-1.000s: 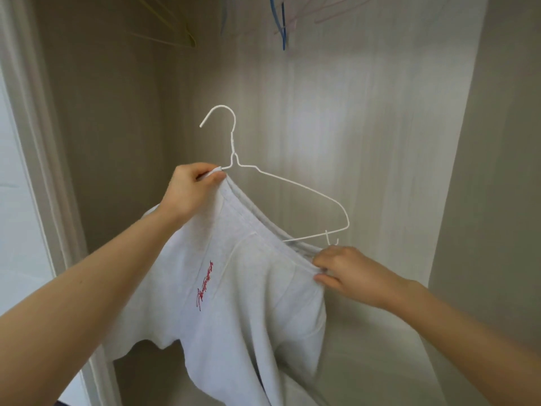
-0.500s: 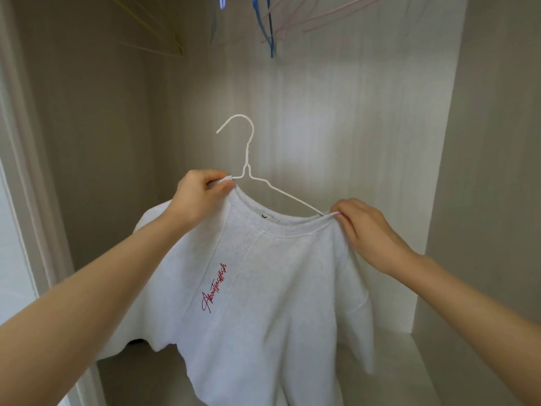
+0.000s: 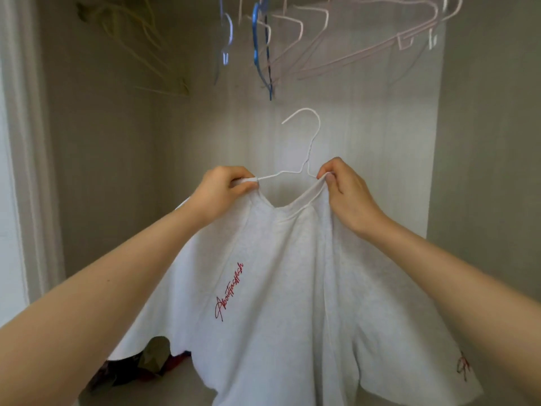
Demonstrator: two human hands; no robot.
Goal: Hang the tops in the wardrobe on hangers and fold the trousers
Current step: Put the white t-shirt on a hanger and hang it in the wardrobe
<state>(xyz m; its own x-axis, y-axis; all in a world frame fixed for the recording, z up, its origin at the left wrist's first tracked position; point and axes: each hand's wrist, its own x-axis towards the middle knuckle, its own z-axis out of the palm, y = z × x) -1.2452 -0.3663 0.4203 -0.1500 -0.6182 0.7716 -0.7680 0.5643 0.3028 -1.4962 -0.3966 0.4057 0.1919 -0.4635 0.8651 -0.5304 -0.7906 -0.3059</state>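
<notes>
empty yellow wire hangers [image 3: 140,30], blue wire hangers [image 3: 255,48] and pale pink wire hangers [image 3: 380,45] hang overhead, blurred. a crumpled dark and olive cloth heap [image 3: 152,356] lies lower left.

Hanger [image 3: 306,164] sits right between the two sets of fingers, hook sticking up above them and its arms running down inside the neck of the top [image 3: 287,288]. The left hand [image 3: 222,191] has its fingers [image 3: 243,187] pinching the collar on the left of the neck opening. The right hand [image 3: 345,191] has its fingers [image 3: 329,171] doing the same on the right side. The top drops straight down below the fingers, in front of the back wall [image 3: 366,127]. Well above the fingers hang a bunch of spare hangers [image 3: 257,48]. Way down, left of the left fingers and behind the top's hem, a heap of clothes [image 3: 152,356] lies on the wardrobe floor [image 3: 175,388].
</notes>
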